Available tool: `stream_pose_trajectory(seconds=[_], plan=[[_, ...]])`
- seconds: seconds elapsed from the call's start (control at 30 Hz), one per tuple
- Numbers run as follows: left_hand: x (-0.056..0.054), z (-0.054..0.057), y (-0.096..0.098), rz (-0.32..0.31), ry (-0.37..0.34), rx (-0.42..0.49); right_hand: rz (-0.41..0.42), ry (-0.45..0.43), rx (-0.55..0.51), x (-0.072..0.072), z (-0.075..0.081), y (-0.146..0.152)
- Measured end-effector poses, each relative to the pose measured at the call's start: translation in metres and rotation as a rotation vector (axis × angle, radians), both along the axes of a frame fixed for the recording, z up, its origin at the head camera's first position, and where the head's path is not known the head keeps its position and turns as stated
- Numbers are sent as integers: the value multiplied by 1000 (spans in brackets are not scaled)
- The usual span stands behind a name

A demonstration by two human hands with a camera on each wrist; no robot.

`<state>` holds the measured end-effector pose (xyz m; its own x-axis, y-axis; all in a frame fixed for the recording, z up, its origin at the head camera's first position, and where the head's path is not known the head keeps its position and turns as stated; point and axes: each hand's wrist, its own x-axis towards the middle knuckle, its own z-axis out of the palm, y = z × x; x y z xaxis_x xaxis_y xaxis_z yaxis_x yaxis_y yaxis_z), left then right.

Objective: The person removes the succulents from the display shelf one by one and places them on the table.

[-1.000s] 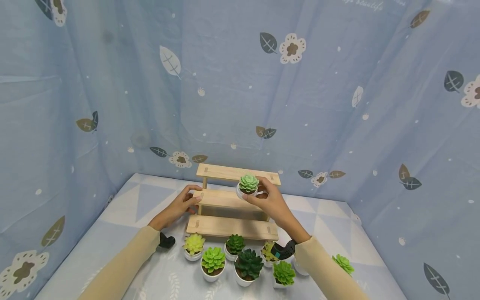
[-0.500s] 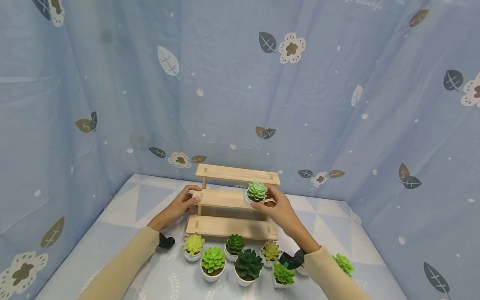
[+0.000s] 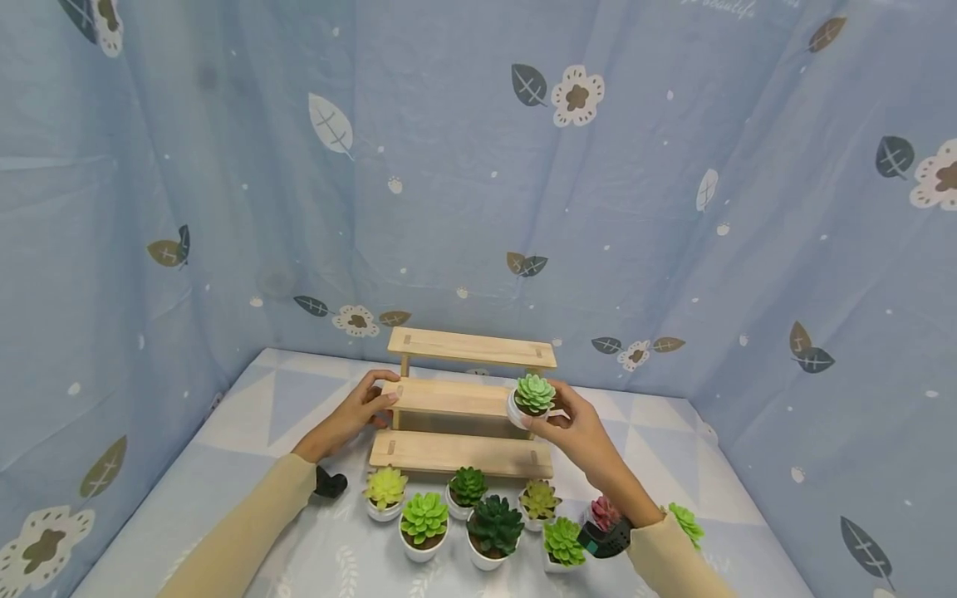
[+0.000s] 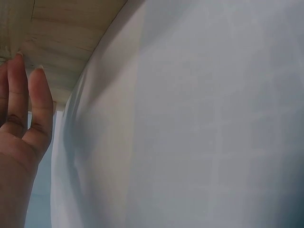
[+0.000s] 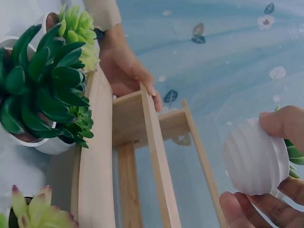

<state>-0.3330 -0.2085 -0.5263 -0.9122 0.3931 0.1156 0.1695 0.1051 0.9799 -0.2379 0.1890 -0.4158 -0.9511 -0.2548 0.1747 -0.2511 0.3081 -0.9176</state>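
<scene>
My right hand holds a small potted succulent with pale green leaves at the right end of a three-tier wooden plant stand. In the right wrist view its ribbed white pot sits between thumb and fingers, apart from the shelf edges. My left hand grips the left end of the middle shelf, thumb over the top. From the left wrist view, the left fingers reach up against the wood's underside.
In front of the stand are several potted succulents: a yellow-green one, a bright green one, a dark green one and a reddish one partly behind the right wrist. A patterned blue curtain hangs behind the table.
My right hand has carried the pale succulent right and slightly down, from mid-shelf to the middle shelf's right end. The reddish succulent has come into sight. My left hand stays on the stand.
</scene>
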Motion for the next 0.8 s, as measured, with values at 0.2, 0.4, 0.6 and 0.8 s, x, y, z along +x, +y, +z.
stream_pose_trajectory(seconds=[0.2, 0.4, 0.6, 0.8], plan=[[0, -1, -1, -5, 0, 4, -13, -22, -6, 11, -1, 9], [0, -1, -1, -7, 8, 4, -19, -51, -32, 20, -4, 19], [-1, 0, -1, -1, 5, 1, -21, -88, -67, 27, -7, 29], [-1, -2, -1, -4, 2, -3, -23, -133, -83, 35, -14, 39]])
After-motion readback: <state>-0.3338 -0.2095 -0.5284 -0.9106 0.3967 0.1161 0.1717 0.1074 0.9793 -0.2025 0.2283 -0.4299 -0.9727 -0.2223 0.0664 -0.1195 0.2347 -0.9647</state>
